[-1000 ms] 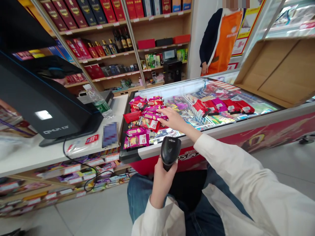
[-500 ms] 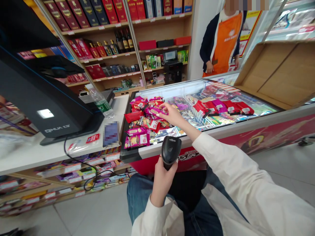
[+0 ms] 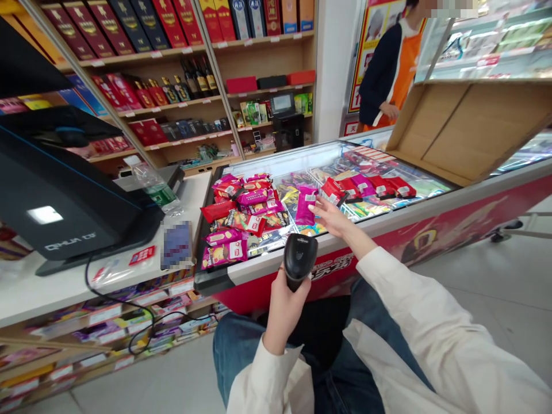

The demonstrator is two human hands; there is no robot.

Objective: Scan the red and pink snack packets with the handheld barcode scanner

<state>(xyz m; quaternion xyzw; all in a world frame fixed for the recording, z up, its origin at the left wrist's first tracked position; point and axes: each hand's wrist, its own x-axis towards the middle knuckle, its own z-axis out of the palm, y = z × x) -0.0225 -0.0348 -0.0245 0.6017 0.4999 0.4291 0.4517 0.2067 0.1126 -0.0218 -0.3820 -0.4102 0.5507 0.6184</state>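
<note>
In a shop lined with wooden shelves, a glass-topped freezer (image 3: 388, 221) is bearing one heap of snack packets (image 3: 241, 215) just left of the right hand (image 3: 334, 218), whose fingers are pinching one purple packet (image 3: 306, 204), while the left hand (image 3: 287, 305) is gripping one black scanner (image 3: 299, 261).

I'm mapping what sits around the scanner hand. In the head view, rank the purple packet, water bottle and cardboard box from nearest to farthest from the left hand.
1. Purple packet, just above the left hand, held by the right hand.
2. Water bottle, up-left on the counter.
3. Cardboard box, far right.
</note>
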